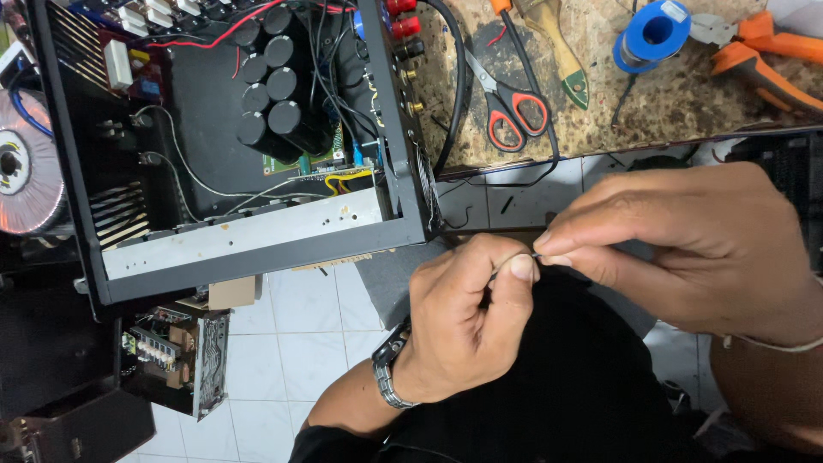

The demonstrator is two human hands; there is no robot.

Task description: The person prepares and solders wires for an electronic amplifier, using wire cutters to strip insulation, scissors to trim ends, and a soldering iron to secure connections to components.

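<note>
Thin wire [513, 259], seemingly horizontal, pinched between left hand [467, 321] and right hand [686, 249].

Scissors [506, 101] on workbench [669, 103], right of open chassis [231, 137].

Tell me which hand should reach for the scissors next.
Right, probably. The right hand lies just below the red-handled scissors on the workbench; the left hand sits lower, farther away. Both pinch a thin wire.
</note>
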